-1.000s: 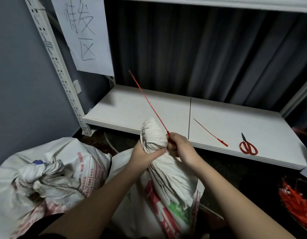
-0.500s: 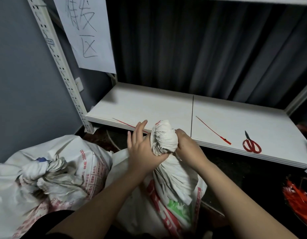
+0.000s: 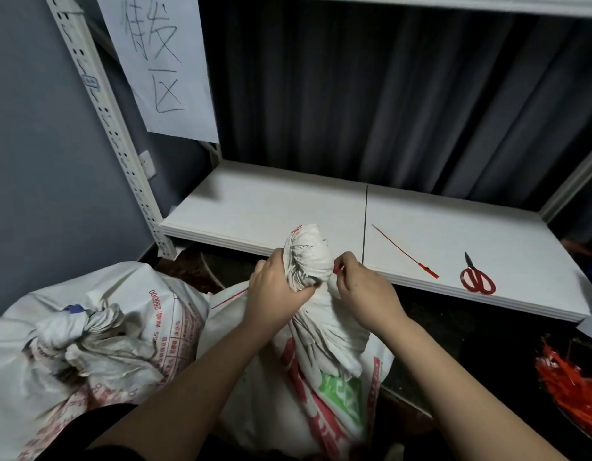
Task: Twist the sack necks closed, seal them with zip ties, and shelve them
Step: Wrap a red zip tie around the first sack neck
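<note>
Head view. Left hand point(image 3: 277, 283) wrapped around twisted neck of woven sack point(image 3: 324, 367), centre frame. Right hand point(image 3: 361, 291) pinching red zip tie point(image 3: 338, 269) at neck's 3 o'clock; tie mostly hidden behind hands, thin tail showing at 9 o'clock. Sack base cut off below. Spare tie point(image 3: 404, 251) and scissors point(image 3: 477, 280) flat on smooth white shelf point(image 3: 271, 207), 2 o'clock.

Dim indoors, lit softly from above and in front. Brightest on the white shelf point(image 3: 288, 207); murky below it, near black at the floor. Faint shadow at the shelf's back left corner, under the paper sign point(image 3: 161, 61). No glare. Wide-angle bend in the upright post point(image 3: 111, 128) and frame edges. Smeared detail on the left sack point(image 3: 88, 344) and red ties point(image 3: 574, 384).
</note>
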### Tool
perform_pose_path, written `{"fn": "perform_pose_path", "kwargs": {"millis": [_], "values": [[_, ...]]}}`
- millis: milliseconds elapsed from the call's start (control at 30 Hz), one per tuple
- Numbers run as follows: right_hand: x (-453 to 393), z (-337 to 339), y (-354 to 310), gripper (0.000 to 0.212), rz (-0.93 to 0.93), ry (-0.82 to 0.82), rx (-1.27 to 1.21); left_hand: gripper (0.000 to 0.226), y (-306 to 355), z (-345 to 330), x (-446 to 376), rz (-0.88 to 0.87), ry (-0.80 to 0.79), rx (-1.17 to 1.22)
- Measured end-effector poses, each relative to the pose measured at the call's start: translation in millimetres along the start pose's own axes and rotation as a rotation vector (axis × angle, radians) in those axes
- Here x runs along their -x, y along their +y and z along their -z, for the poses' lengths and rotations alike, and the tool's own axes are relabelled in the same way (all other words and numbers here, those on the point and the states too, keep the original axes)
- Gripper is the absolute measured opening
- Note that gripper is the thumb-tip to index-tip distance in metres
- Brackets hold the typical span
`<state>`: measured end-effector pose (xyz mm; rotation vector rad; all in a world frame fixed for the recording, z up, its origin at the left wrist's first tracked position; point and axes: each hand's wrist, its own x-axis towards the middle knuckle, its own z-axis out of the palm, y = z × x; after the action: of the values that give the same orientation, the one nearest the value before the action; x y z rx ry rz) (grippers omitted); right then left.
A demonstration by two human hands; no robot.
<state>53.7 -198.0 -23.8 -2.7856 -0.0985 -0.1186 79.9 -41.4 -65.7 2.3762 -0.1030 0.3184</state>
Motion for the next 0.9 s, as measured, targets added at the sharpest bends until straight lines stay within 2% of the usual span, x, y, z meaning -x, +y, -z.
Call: {"fn": "perform_pose_path", "kwargs": {"millis": [67, 133, 200, 233, 367, 600, 700, 767, 900], "values": [[3, -1, -4, 0.028, -0.031, -0.111, -0.137, 0.071, -3, -3, -2, 0.020, -0.014, 0.014], [9, -4, -10, 0.040, -0.092, -0.194, -0.397, 0.067, -3, -7, -3, 0.048, -0.026, 0.008], [13, -12, -15, 0.057, -0.139, -0.181, -0.629, 0.062, -3, -11, -4, 0.038, -0.030, -0.045], [13, -17, -15, 0.060, -0.130, -0.153, -0.660, 0.062, -2, -11, -3, 0.032, -0.036, -0.067], [9, -24, -12, 0.056, -0.078, -0.135, -0.624, 0.070, 0, -7, -3, 0.066, -0.045, -0.063], [7, -31, -12, 0.089, -0.093, -0.134, -0.662, 0.069, 6, 1, 2, -0.012, -0.047, -0.210], [7, -29, -12, 0.099, -0.098, -0.151, -0.627, 0.088, 6, 9, 1, -0.027, -0.138, -0.177], [8, -30, -13, 0.097, -0.102, -0.115, -0.564, 0.101, 9, 14, 2, -0.026, -0.194, -0.176], [9, -38, -13, 0.065, -0.117, -0.042, -0.519, 0.103, 11, 24, 0, -0.070, -0.307, -0.229]]}}
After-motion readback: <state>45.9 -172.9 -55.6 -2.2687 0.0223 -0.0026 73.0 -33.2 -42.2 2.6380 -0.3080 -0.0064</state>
